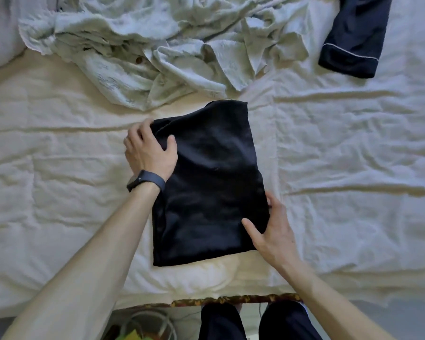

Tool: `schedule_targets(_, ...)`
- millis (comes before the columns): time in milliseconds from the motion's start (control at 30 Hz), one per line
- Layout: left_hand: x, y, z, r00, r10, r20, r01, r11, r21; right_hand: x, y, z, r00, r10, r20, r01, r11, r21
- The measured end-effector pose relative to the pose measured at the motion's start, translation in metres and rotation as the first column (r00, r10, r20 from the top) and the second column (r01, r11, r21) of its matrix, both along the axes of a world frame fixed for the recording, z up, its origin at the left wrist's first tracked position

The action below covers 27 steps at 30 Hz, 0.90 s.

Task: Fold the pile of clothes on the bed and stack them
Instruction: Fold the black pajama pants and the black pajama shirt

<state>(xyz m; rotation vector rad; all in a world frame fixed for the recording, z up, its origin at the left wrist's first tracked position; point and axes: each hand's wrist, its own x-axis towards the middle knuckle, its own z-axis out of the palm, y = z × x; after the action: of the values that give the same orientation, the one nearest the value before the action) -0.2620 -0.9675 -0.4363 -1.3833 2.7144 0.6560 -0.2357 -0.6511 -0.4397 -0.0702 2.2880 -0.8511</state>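
The left hand, with a dark band on its wrist, gripped the far left corner of a folded black garment. Its thumb lay on top of the cloth and its fingers curled round the edge. The right hand held the near right edge of the same garment, thumb pressed on top and fingers wrapped along the side.

The black garment lay flat as a tall rectangle, tilted slightly, on a wrinkled cream bedsheet. It sat in the middle of the bed, close to the near edge where the person stood.

Just beyond the garment's far end, a large crumpled pale green cloth spread across the top of the view. Well apart to the far right lay a navy garment with thin white piping across its cuff. At the bottom, below a patterned strip along the bed's edge, the person's dark trouser legs showed.
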Motion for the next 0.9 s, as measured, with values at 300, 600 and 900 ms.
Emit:
schedule_targets(300, -0.149, 0.044, 0.0, 0.773, -0.589, 0.234, 0.526, 0.802, 0.282, -0.002, 0.013, 0.009, 0.942, -0.135, 0.309, 0.096, 0.986, 0.139)
schedule_targets(600, -0.152, 0.05, -0.027, 0.859, -0.501, 0.103, 0.474, 0.856, 0.207, -0.002, 0.026, 0.002, 0.945, -0.035, 0.326, -0.011, 0.99, 0.139)
schedule_targets(900, -0.02, 0.125, -0.015, 0.864, -0.502, 0.043, 0.497, 0.834, -0.239, -0.061, -0.012, 0.025, 0.919, 0.215, -0.332, -0.157, 0.969, 0.191)
